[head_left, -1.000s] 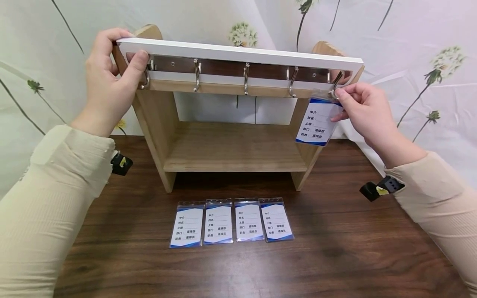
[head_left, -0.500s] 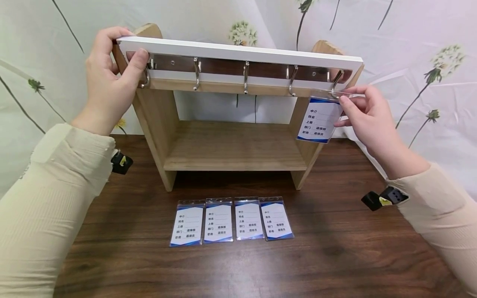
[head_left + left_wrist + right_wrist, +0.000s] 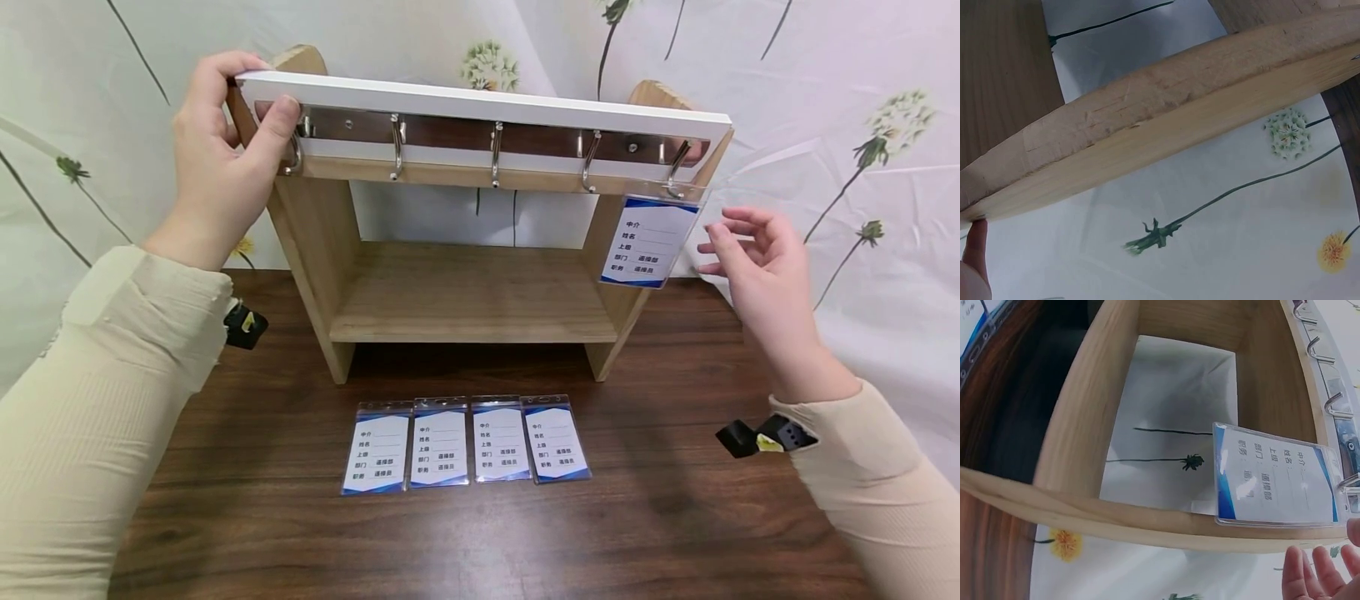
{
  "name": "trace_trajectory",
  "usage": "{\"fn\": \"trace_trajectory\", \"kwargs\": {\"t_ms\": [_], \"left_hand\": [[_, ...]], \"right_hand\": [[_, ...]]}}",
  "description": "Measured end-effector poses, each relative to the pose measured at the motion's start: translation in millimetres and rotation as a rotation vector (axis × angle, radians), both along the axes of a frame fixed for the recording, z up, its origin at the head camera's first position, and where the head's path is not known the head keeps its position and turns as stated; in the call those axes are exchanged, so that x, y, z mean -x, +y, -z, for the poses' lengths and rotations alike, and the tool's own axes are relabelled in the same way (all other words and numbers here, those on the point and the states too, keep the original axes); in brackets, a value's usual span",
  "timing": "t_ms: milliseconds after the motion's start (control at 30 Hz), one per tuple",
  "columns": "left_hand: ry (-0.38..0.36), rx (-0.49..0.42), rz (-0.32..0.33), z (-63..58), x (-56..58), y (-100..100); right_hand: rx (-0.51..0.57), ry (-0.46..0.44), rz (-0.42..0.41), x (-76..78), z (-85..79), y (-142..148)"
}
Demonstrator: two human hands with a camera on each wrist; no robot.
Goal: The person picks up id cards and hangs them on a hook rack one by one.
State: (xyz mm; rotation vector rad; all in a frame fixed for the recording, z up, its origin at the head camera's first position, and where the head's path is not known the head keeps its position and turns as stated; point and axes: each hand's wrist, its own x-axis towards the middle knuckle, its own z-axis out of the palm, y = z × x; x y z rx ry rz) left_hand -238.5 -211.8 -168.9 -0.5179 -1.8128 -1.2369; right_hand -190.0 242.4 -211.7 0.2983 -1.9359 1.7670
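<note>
My left hand (image 3: pixel 232 158) grips the left end of the white hook board (image 3: pixel 480 100), its thumb on the front beside the leftmost hook and its fingers over the end. From the rightmost metal hook (image 3: pixel 677 167) hangs a blue-and-white badge holder (image 3: pixel 648 242) in clear plastic, tilted slightly. My right hand (image 3: pixel 768 275) is just right of that badge, apart from it, fingers loosely bent and holding nothing. The right wrist view shows the badge (image 3: pixel 1279 478) on its hook, with the fingertips (image 3: pixel 1295 569) near its top corner. In the left wrist view only one fingertip (image 3: pixel 977 247) shows against the wood.
Several matching badge holders (image 3: pixel 441 446) lie in a row on the dark wood table (image 3: pixel 487 550), in front of the wooden rack (image 3: pixel 472 292). The other hooks (image 3: pixel 496 154) along the board carry nothing. A white cloth with dandelion prints (image 3: pixel 862 67) hangs behind.
My right hand has let go of the badge and moved right and slightly down from it. The badge stays hanging on the rightmost hook. My left hand has kept its hold.
</note>
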Motion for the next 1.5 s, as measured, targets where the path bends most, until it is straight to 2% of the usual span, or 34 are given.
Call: {"fn": "trace_trajectory", "kwargs": {"t_ms": [100, 200, 267, 567, 833, 1033, 1267, 1500], "left_hand": [[0.006, -0.003, 0.005, 0.0, 0.2, 0.1], [0.040, 0.031, 0.003, 0.6, 1.2, -1.7], [0.032, 0.018, 0.008, 0.3, 1.2, -1.4], [0.055, 0.044, 0.005, 0.7, 0.9, -1.2], [0.073, 0.059, 0.022, 2.5, 2.8, -2.0], [0.098, 0.075, 0.038, 3.7, 5.6, -5.5], [0.089, 0.073, 0.020, 3.5, 4.0, -4.0], [0.083, 0.053, 0.035, 2.9, 4.0, -3.6]], "right_hand": [[0.041, 0.010, 0.018, -3.2, 8.7, -0.9], [0.089, 0.014, 0.027, -6.5, 19.0, -4.2], [0.109, 0.008, 0.018, -8.7, 26.7, -6.7], [0.113, -0.085, -0.038, -18.6, 69.2, -19.0], [-0.024, -0.258, -0.123, -21.8, 105.6, -25.1], [-0.157, -0.337, -0.180, -18.2, 128.3, -27.7], [-0.250, -0.446, -0.226, -15.3, 150.6, -32.6], [-0.344, -0.527, -0.255, -7.8, 167.6, -35.5]]}}
